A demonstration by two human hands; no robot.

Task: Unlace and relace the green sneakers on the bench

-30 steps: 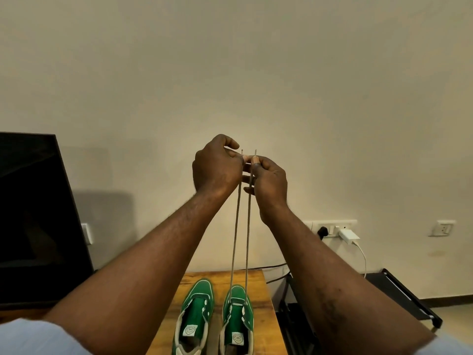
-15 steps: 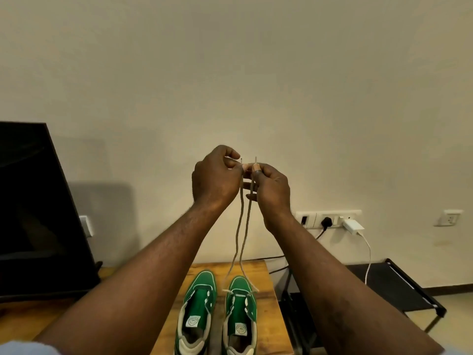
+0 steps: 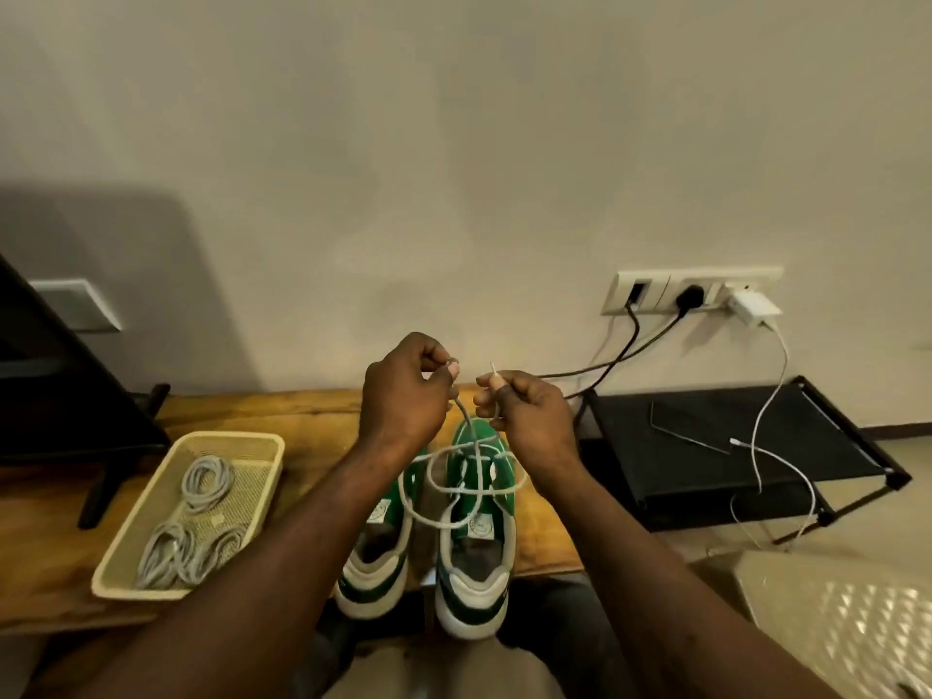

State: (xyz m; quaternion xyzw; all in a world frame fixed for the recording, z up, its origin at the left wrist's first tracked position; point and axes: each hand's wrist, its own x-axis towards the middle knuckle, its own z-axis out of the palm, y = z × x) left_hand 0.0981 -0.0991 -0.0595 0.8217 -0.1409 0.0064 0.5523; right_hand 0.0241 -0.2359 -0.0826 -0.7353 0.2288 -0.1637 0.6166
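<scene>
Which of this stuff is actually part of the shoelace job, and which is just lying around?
In use: left hand, right hand, each pinching an end of the lace; right sneaker, left sneaker; bench.
Lying about: basket of coiled cords, TV, black rack, charger, white cable.

The left hand (image 3: 403,396) and the right hand (image 3: 529,411) are bare, with short-cut nails showing at the thumbs. Behind each wrist a bare forearm (image 3: 282,547) runs to the lower edge of view. Below the hands, between the forearms, dark grey trousers (image 3: 560,618) cover the legs.
</scene>
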